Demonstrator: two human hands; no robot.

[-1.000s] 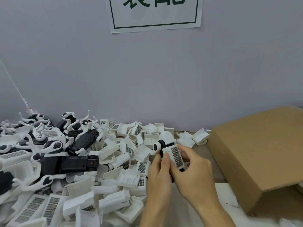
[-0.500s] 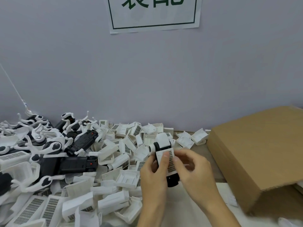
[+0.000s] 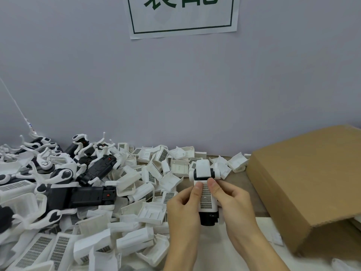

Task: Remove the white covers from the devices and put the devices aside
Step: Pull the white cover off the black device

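I hold one black-and-white device [image 3: 205, 171] upright above the table, between both hands. A white cover with a grey grille [image 3: 206, 198] sits on its front. My left hand [image 3: 183, 208] grips the left side, thumb tip at the cover's top edge. From the right, my right hand [image 3: 232, 204] grips it, thumb beside the left one on the cover. The device's black lower end [image 3: 209, 219] shows below the cover. Loose white covers [image 3: 148, 210] lie heaped on the table to the left. Bare black devices [image 3: 84, 196] lie further left.
A large brown cardboard box [image 3: 304, 184] stands at the right, close to my right hand. A pile of white-armed devices [image 3: 45, 165] fills the far left against the grey wall. A paper sign [image 3: 181, 14] hangs on the wall above.
The device turned from tilted to upright in my hands. Both thumbs moved onto the top edge of the grilled cover.
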